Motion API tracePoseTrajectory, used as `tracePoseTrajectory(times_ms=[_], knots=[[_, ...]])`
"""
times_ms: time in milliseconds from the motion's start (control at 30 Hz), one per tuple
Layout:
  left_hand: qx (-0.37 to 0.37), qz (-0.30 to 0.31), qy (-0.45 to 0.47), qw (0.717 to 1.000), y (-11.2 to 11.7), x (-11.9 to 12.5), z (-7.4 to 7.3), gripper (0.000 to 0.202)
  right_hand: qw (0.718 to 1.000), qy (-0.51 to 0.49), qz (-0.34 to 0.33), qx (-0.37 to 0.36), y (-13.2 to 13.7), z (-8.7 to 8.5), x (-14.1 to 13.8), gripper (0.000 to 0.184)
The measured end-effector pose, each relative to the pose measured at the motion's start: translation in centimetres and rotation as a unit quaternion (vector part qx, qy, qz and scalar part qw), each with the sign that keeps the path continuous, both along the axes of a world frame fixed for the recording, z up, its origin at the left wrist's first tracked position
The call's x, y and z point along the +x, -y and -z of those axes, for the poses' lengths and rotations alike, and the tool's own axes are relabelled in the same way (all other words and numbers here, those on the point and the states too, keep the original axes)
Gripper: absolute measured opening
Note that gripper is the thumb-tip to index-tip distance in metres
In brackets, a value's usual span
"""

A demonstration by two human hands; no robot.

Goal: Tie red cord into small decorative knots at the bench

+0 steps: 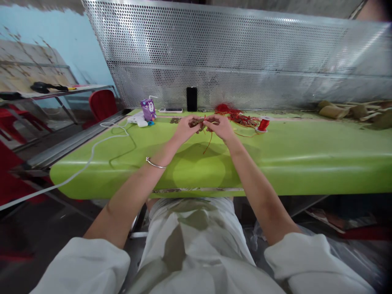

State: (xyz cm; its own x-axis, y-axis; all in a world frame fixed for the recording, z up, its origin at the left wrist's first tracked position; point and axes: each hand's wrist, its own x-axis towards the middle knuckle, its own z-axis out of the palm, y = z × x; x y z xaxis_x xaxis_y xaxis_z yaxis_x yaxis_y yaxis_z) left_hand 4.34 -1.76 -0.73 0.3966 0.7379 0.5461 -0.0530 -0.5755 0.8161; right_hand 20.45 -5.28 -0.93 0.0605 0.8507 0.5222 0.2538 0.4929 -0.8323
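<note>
My left hand [189, 127] and my right hand [219, 125] meet fingertip to fingertip above the green table. Both are closed in a pinch on a thin red cord [208, 143], whose loose end hangs below the fingers. A small brownish piece sits between the fingertips, mostly hidden by them. Just beyond my right hand lie a tangle of red thread [226, 109] and a pile of small brown pieces with red cords [244, 119]. A spool of red thread [263, 124] stands right of that pile. Several dark round pieces [174, 120] lie left of my left hand.
A purple box [148, 109], a white plug with a cable [139, 119], a phone lying flat [170, 110] and an upright black phone [192, 99] stand along the back. Behind rises a perforated metal panel [196, 49]. Wooden pieces [335, 111] lie at the far right.
</note>
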Motion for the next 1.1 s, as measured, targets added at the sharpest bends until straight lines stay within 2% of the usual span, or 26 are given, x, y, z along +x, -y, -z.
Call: tracePoseTrajectory(times_ms=[200,367,467,633,767,933,1033,1100], knots=[[0.048,-0.052,-0.01,0.997,0.0,-0.2,0.0,0.012,1.0,0.015,0.004,0.008,0.5,-0.4,-0.2,0.026],[0.132,-0.091,-0.038,0.986,0.1,-0.4,0.0,0.013,0.997,0.002,-0.02,-0.074,0.8,-0.4,-0.5,0.025],[0.169,-0.094,-0.064,0.979,0.1,-0.5,0.1,0.012,0.993,-0.034,-0.021,-0.112,0.7,-0.6,-0.6,0.019],[0.199,-0.073,-0.056,0.976,0.0,-0.4,0.1,0.018,0.992,-0.087,-0.016,-0.093,0.2,-0.6,-0.5,0.014],[0.167,-0.045,-0.031,0.984,-0.2,-0.4,0.0,0.029,0.994,-0.089,-0.018,-0.068,-0.1,-0.3,-0.3,0.015],[0.072,-0.025,0.008,0.997,-0.8,-0.2,0.2,0.03,0.996,-0.08,-0.019,-0.038,-0.2,-0.2,-0.2,0.017],[0.049,-0.02,0.003,0.999,-1.2,-0.1,0.5,0.031,0.998,-0.06,-0.019,-0.031,-0.2,-0.2,-0.1,0.018],[0.038,-0.002,-0.015,0.999,-1.2,-0.1,0.8,0.041,0.998,-0.057,-0.022,-0.027,-0.2,-0.1,0.0,0.017]])
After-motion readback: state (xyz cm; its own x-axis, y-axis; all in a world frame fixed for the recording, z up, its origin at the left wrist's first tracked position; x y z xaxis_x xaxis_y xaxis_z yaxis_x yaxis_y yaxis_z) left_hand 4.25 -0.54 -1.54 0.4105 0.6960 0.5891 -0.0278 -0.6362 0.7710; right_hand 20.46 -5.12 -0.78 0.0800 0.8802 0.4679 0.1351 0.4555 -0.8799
